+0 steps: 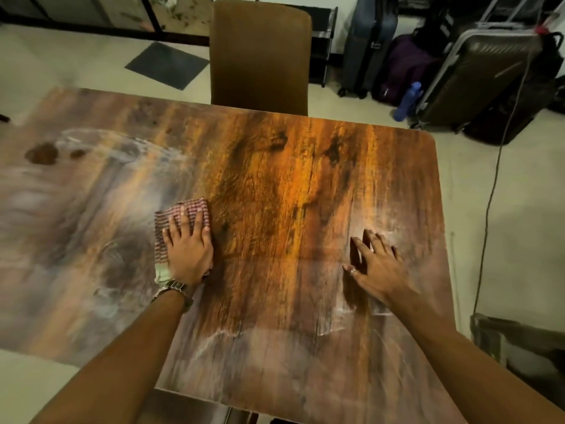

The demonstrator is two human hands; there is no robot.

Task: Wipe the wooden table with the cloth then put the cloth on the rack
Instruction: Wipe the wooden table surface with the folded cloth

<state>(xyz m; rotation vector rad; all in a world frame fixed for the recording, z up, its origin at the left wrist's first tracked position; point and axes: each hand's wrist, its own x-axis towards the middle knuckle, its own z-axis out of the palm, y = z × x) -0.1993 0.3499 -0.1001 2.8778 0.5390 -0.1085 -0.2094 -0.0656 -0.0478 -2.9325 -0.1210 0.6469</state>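
Note:
The wooden table (275, 166) fills most of the head view, with pale wet streaks on its left part and near edge. A red-and-white checked cloth (195, 211) lies folded on the table left of centre. My left hand (188, 249), with a watch on its wrist, presses flat on the cloth with fingers spread. My right hand (377, 264) rests on the bare wood to the right, fingers apart, a ring on the thumb, holding nothing. No rack for the cloth can be made out for certain.
A brown chair (260, 53) stands at the table's far edge. Suitcases (477, 78), a purple bag and a blue bottle (408, 101) sit on the floor at the back right beside a dark shelf frame (324, 47). A cable (492, 191) runs down the right floor. Dark spots (42, 153) mark the table's far left.

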